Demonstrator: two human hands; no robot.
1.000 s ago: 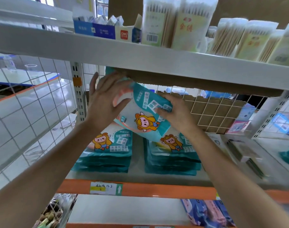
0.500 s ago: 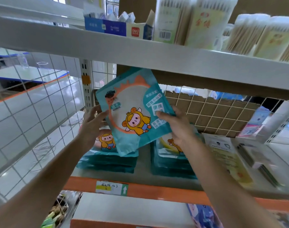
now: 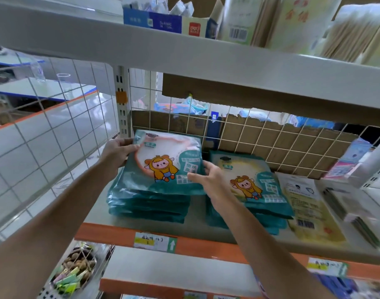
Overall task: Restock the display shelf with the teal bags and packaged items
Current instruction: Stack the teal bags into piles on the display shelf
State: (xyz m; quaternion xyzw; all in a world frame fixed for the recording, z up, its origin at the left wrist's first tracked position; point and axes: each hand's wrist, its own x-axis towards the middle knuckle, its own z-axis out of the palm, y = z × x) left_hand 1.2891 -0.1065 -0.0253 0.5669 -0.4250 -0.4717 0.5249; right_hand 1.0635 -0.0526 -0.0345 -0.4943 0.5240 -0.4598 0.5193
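Note:
A teal bag with a cartoon figure lies flat on top of the left stack of teal bags on the orange-edged shelf. My left hand grips its upper left edge. My right hand pinches its lower right edge. A second stack of teal bags stands just to the right, partly behind my right wrist.
Yellow-white packets and flat boxed items lie right of the stacks. A wire grid with cardboard backs the shelf, and a wire side panel closes the left. The upper shelf holds cotton swab packs and boxes.
The teal bag was held up and tilted under the upper shelf; both hands have lowered it flat onto the left stack. The view moved closer.

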